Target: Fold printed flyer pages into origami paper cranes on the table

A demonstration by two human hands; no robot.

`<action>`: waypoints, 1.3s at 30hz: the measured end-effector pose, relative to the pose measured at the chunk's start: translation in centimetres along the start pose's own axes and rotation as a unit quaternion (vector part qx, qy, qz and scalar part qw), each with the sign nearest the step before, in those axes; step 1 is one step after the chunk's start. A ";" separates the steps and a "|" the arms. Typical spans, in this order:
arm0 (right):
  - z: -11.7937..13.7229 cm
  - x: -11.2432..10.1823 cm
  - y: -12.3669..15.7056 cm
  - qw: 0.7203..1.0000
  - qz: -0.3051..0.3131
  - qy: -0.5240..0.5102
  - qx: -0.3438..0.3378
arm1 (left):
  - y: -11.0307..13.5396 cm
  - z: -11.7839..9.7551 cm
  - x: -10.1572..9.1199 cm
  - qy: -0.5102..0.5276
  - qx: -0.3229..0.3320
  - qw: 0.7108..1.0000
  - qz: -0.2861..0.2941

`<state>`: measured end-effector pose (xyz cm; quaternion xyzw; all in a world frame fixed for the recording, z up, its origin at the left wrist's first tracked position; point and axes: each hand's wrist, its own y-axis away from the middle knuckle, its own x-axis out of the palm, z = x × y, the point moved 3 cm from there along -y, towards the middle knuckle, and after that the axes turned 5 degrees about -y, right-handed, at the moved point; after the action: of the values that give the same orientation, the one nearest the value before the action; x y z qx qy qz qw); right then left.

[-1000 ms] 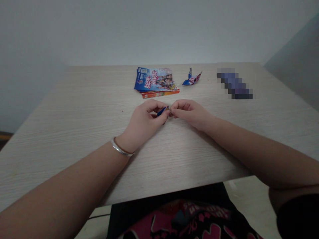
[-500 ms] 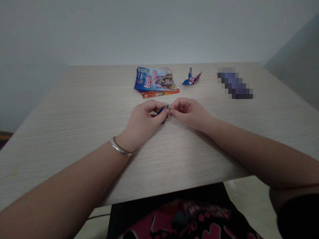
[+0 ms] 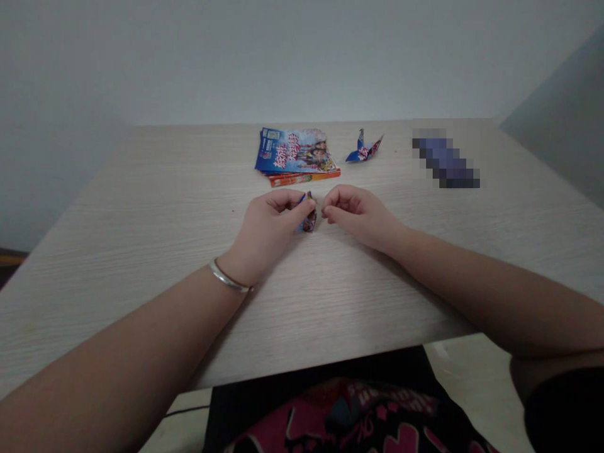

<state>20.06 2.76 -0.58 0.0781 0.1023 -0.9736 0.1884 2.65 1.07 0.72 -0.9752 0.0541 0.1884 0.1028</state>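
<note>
Between the thumb and fingers of my left hand (image 3: 268,229) is a small piece of folded printed paper (image 3: 309,221), blue with multicoloured print. Part of the paper is covered by my thumb. My right hand (image 3: 361,214) is just to the right of it, thumb against curled fingers, with a narrow gap to the paper and nothing visible in the pinch. A folded paper crane (image 3: 364,152), blue with red and white print, stands on the table beyond my right hand.
A stack of printed leaflets (image 3: 297,151), blue on top with an orange one beneath, lies beyond my left hand. A blurred-out dark flat object (image 3: 446,162) is at the back right. The pale wooden table (image 3: 141,207) meets a wall at its far edge.
My right fingertips have come away from the folded paper. In my left hand the paper has turned, so that more of its printed face shows.
</note>
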 end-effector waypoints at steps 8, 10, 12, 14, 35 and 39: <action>0.0 0.2 0.0 0.999 -0.013 0.032 -0.003 | -0.3 0.4 -0.2 -0.007 0.038 0.999 -0.022; -0.2 0.0 -0.2 0.999 -0.023 0.036 0.005 | -0.3 0.4 0.1 0.013 0.039 0.999 0.007; -0.4 -0.4 -0.3 0.999 -0.040 0.037 0.004 | -0.4 0.5 0.2 0.023 0.050 0.998 0.018; -0.5 -0.6 -0.4 0.998 -0.048 0.037 -0.002 | -0.4 0.5 0.2 0.022 0.060 0.998 0.018; -1.1 -0.1 -0.6 0.998 0.008 -0.068 0.000 | -0.3 0.3 0.0 -0.101 0.132 0.986 0.009; -1.3 -0.4 -0.6 0.998 0.019 -0.055 -0.009 | -0.4 0.4 0.0 -0.080 0.109 0.991 0.006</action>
<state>20.32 3.74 -1.63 0.0246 0.0986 -0.9718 0.2129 2.56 1.58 0.48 -0.9396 0.0716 0.2596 0.2111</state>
